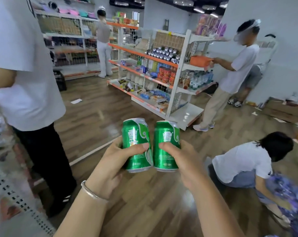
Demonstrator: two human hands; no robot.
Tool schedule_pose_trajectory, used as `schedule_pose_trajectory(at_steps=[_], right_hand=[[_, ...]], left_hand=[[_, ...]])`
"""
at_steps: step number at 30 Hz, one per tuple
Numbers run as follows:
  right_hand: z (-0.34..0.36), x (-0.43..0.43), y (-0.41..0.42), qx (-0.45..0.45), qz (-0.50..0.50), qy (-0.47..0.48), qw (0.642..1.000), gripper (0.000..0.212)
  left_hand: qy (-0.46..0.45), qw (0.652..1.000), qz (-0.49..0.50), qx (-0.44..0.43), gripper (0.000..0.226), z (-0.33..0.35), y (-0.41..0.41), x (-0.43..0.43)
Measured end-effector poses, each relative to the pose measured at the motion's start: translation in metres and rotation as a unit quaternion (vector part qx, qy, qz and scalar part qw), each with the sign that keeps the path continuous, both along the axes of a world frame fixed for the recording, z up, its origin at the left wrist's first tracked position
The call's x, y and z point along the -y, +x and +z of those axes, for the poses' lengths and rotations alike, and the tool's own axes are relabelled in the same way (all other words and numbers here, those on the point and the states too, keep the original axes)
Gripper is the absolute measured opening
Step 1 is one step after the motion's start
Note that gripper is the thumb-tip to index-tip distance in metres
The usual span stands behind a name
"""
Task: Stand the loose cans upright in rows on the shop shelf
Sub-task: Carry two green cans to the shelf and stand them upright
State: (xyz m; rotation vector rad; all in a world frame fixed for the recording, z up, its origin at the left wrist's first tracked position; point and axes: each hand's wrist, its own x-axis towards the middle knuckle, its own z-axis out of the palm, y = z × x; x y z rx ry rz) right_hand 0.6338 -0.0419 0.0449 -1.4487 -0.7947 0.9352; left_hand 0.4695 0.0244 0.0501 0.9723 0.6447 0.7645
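Green metal cans (137,144), upright: left hand (110,161) grasps one, right hand (183,161) another; orange-edged shelf (144,55) at one o'clock.

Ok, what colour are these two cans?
Green with white swirls and silver rims, both the left-hand can and the right-hand can; head view shows them best.

1. The one head camera is looking forward and down from the wearer's head, its wide lens bowing the shop's edges.
2. It is sitting nearest the left hand (110,168) and right hand (185,165), which are holding the left can (136,134) and right can (165,137) at 6 o'clock, low in the centre.
3. It is facing the shelf unit (138,53) farther off at 12 o'clock, across the wooden floor (97,117).
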Motion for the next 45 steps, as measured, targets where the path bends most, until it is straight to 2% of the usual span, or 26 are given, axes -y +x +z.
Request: schedule_pose_trajectory(at_steps=[4,6,9,12,18,23,27,35,38,42,45], right_hand=[[-0.002,-0.049,0.038,-0.009,0.008,0.01,1.0,0.018],[-0.003,-0.082,0.056,-0.009,0.014,0.014,1.0,0.025],[-0.004,-0.137,0.088,-0.021,0.039,0.026,0.999,0.033],[0.007,-0.201,0.12,-0.029,0.073,0.037,0.996,0.039],[0.027,-0.318,0.169,0.005,0.148,0.043,0.988,0.066],[0.02,-0.406,0.206,0.004,0.154,0.031,0.988,0.068],[0.009,-0.482,0.241,0.0,0.167,0.021,0.986,0.061],[0.015,-0.653,0.339,0.006,0.199,0.028,0.979,0.045],[0.022,-0.719,0.368,-0.001,0.201,0.015,0.98,0.044],[0.019,-0.799,0.389,0.005,0.206,-0.01,0.979,0.056],[0.01,-0.865,0.402,-0.003,0.221,-0.029,0.975,0.047]], left_hand=[[0.041,0.999,0.014,-0.019,0.045,-0.003,0.038,-0.044],[0.064,0.997,0.025,-0.032,0.042,-0.002,0.058,-0.073],[0.088,0.995,0.019,-0.031,0.053,-0.001,0.085,-0.128],[0.098,0.995,0.009,-0.021,0.054,0.004,0.111,-0.192],[0.121,0.993,-0.002,-0.007,0.054,0.023,0.154,-0.309],[0.111,0.994,0.013,-0.01,0.059,0.016,0.188,-0.392],[0.091,0.99,0.101,-0.035,0.062,0.003,0.229,-0.455],[0.072,0.982,0.162,-0.068,0.044,0.002,0.332,-0.617],[0.066,0.98,0.173,-0.075,0.052,0.007,0.362,-0.677],[0.035,0.976,0.198,-0.084,0.046,0.0,0.384,-0.754],[0.026,0.975,0.201,-0.088,0.058,-0.006,0.395,-0.816]])
